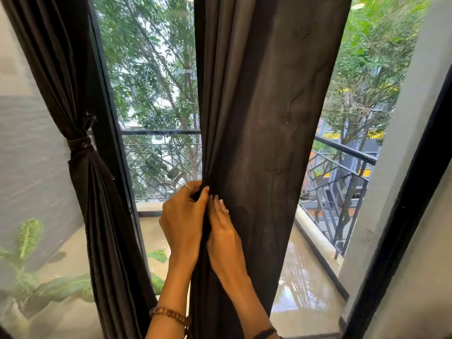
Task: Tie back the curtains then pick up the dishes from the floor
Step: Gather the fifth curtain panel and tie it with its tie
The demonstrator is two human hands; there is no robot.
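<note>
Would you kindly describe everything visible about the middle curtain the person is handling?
The middle curtain is dark grey-brown, matte fabric, hanging untied in long vertical folds between two glass panes. Its surface shows faint creases and marks. The left hand grips its left edge, bunching the folds, and the right hand lies against the cloth beside it, fingers fairly straight. Its top and bottom run out of frame.

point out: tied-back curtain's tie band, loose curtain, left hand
tie band (79, 143), head view, middle of the wrap.
loose curtain (264, 118), head view, flat front of the panel.
left hand (182, 216), head view, back of the hand.
</note>
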